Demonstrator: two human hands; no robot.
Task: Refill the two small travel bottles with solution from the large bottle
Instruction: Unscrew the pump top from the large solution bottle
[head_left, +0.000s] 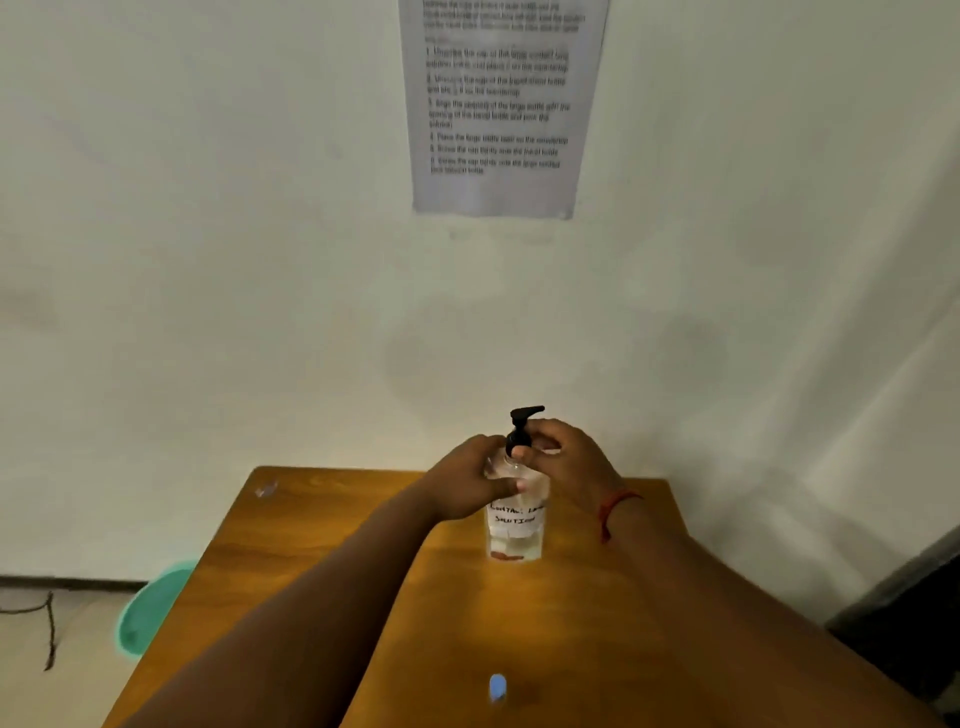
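The large clear bottle (515, 525) stands upright near the far middle of the wooden table (322, 540); a white label on it carries handwritten words. A black pump cap (522, 428) sits on its neck. My left hand (470, 486) wraps around the bottle's shoulder from the left. My right hand (563, 462) pinches the black collar of the pump from the right. A small object with a blue top (497, 687), perhaps a travel bottle, stands near the front between my forearms. A second small bottle is not visible.
A printed instruction sheet (501, 104) hangs on the white wall behind the table. A small clear scrap (266, 489) lies at the table's far left corner. A green basin (150, 608) sits on the floor to the left. Something dark stands at the right edge.
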